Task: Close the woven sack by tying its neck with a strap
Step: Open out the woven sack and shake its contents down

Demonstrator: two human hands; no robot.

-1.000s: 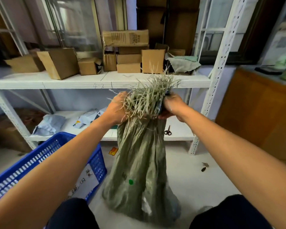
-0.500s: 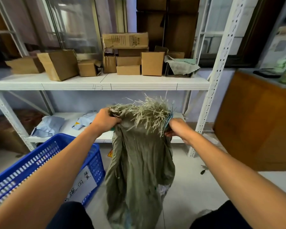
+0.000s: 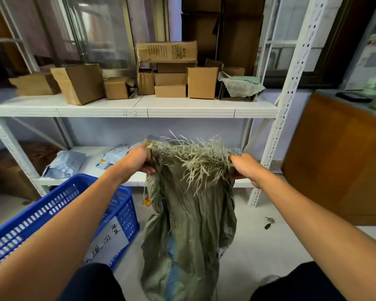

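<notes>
Grey-green woven sack (image 3: 189,231) hangs upright, its frayed mouth spread wide.

Soft, even daylight, probably from the rear windows (image 3: 289,25); wide-angle bowing at edges, slight motion blur

Dull olive green across the woven sack (image 3: 189,231), with a pale straw-coloured frayed fringe (image 3: 195,164) along its top and blurred blue patches low down. Left of the sack, bright blue on a basket (image 3: 59,205) with a slotted lattice pattern, plus a white label (image 3: 109,240) with black handwritten characters. Behind the sack, white on the shelf rack (image 3: 139,109), with rows of small holes up its posts. Above the sack, plain brown on cardboard boxes (image 3: 202,82), dark print on the topmost one (image 3: 167,51), and grey-green on a cloth (image 3: 241,83). Behind and left of the sack, pale blue-grey on crumpled bags (image 3: 63,164). Right of the sack, warm orange-brown on a cabinet (image 3: 339,157). Under the sack, pale grey on the floor (image 3: 258,235), with a small red-and-yellow sticker (image 3: 147,201) just left. In front of the sack, dark navy on trouser knees (image 3: 91,281).
</notes>
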